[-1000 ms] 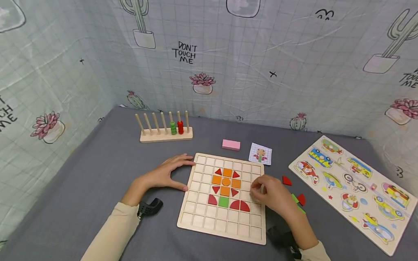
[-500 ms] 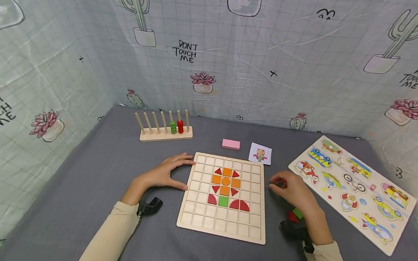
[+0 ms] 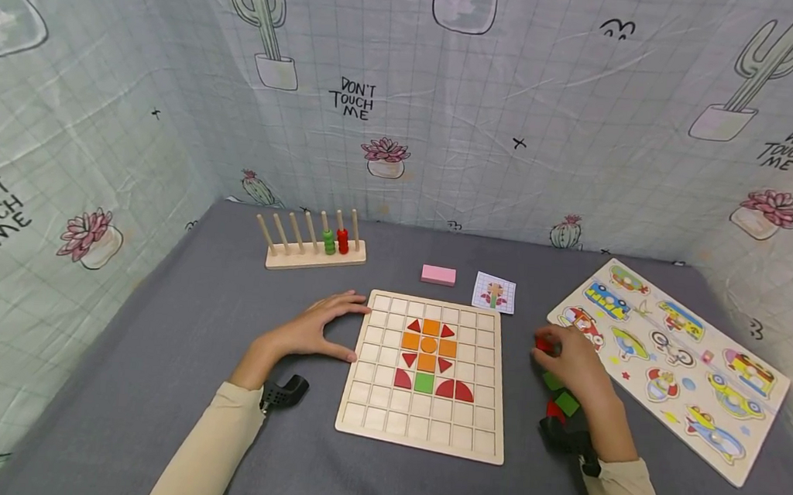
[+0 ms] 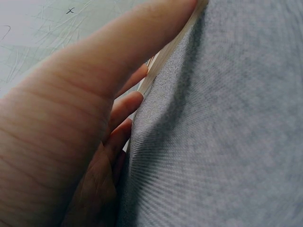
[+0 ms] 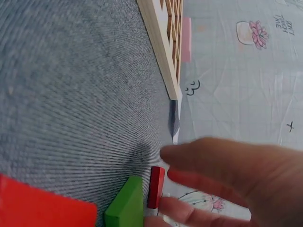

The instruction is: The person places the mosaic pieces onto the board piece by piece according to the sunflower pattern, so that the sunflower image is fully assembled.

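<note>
The wooden grid board (image 3: pixel 383 419) lies flat, with red, orange and green shape pieces set in its squares. My left hand (image 3: pixel 313 326) rests at the board's left edge, thumb and fingers spread apart; the left wrist view shows the thumb along that edge. Right of the board, my right hand (image 3: pixel 572 362) reaches over a red quarter-circle block (image 3: pixel 544 345). In the right wrist view, thumb and fingers are parted around this red block (image 5: pixel 155 187), fingertips right beside it. Below the hand lie green square blocks (image 3: pixel 567 404) and another red block (image 3: pixel 554 411), partly covered by the wrist camera.
A picture card (image 3: pixel 494 292) and a pink block (image 3: pixel 438 275) lie behind the board. A wooden peg stand (image 3: pixel 315 255) with green and red beads stands at back left. A vehicle puzzle board (image 3: pixel 667 362) lies at the right, close to the right hand.
My right hand has moved from the board's right side out to the loose red block, near the puzzle board. The left hand stays at the board's left edge.
</note>
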Demonstrator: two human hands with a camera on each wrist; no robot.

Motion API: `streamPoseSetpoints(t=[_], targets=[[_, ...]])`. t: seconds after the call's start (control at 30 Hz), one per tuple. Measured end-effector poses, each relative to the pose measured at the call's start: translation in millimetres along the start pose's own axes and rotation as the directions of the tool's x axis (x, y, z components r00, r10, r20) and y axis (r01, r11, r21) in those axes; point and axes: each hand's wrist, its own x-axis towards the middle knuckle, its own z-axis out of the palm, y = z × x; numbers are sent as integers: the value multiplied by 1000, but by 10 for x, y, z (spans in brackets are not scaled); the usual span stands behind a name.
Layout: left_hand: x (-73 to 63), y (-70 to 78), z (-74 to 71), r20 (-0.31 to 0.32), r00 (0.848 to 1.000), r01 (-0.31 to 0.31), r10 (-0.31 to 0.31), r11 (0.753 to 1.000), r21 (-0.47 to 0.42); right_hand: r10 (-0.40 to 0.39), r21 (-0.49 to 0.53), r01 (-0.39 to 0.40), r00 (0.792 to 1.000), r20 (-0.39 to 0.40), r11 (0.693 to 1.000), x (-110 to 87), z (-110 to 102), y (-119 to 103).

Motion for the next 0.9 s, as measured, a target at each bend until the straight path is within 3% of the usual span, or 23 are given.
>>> streamPoseSetpoints(t=[0.1,0.23,0.57,0.9], targets=[[-3,6,-4,-1,1000,0,0,1000,-4,34,6,-34,999,14,999,8,-11,16],[0,6,-5,1,1000,-3,3,1000,0,24,20,-24,1000,14,1000,17,3,26],[5,-11,13,3,1000,4,-4,1000,2,25,-20,-27,997,-74,999,30,91,24],[6,-19,15,-6,1000,4,-4,1000,6,-47,16,48,998,-35,999,57,108,-5]])
